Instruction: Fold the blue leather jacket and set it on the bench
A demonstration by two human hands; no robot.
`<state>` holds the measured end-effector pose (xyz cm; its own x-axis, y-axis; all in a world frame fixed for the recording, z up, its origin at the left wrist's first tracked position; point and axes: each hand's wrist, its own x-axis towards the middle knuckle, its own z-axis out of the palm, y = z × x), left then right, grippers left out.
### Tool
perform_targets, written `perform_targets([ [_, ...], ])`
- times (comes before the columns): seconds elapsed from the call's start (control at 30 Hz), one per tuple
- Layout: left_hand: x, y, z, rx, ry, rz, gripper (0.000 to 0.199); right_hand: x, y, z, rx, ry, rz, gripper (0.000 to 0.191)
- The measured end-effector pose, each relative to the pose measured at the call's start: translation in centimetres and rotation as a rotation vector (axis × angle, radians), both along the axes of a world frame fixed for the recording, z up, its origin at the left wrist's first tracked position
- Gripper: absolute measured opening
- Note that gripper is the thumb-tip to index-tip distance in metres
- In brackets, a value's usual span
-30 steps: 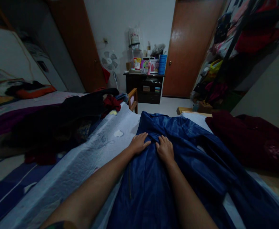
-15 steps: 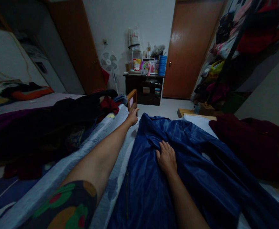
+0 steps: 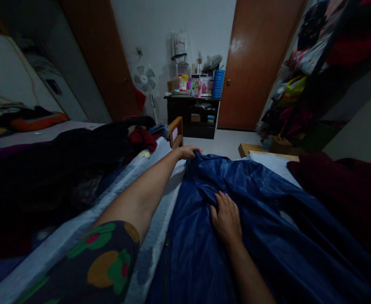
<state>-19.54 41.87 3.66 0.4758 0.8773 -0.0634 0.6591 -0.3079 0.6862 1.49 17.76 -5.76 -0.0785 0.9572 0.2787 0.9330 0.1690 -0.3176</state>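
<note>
A shiny dark blue jacket (image 3: 198, 236) lies spread on the bed (image 3: 160, 207), its collar end away from me and one sleeve stretching to the lower right. At the jacket's far left corner, my left hand (image 3: 188, 152) closes on the edge of the fabric; some of its fingertips are hidden. My right hand (image 3: 227, 217) rests palm down on the middle of the jacket, its fingers stretched out. A zipper (image 3: 167, 249) runs along the jacket's left edge.
Dark clothes (image 3: 77, 169) are heaped to the left. A maroon garment (image 3: 340, 194) lies at the right. Beyond the bed stand a wooden post (image 3: 176, 128), a fan (image 3: 145, 78) and a dark cabinet (image 3: 190, 128). Bags (image 3: 312, 55) hang at the upper right.
My left hand has moved right, from beside the jacket onto its far corner, and has taken hold of the edge. My right hand stays on the jacket. The view has shifted slightly.
</note>
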Motion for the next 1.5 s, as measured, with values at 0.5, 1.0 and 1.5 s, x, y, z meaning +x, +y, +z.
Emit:
perform_targets([
  [0.5, 0.9, -0.9, -0.2, 0.3, 0.613, 0.272, 0.047, -0.2, -0.1, 0.4, -0.006, 0.009, -0.01, 0.046],
  [1.0, 4.6, -8.1, -5.0, 0.41, 0.589, 0.377, 0.041, -0.1, 0.0, -0.1, 0.023, 0.006, -0.008, 0.046],
  [1.5, 4.5, -9.1, -7.0, 0.254, 0.543, 0.311, 0.064, -0.1, -0.1, 0.5, -0.029, 0.01, 0.002, 0.047],
])
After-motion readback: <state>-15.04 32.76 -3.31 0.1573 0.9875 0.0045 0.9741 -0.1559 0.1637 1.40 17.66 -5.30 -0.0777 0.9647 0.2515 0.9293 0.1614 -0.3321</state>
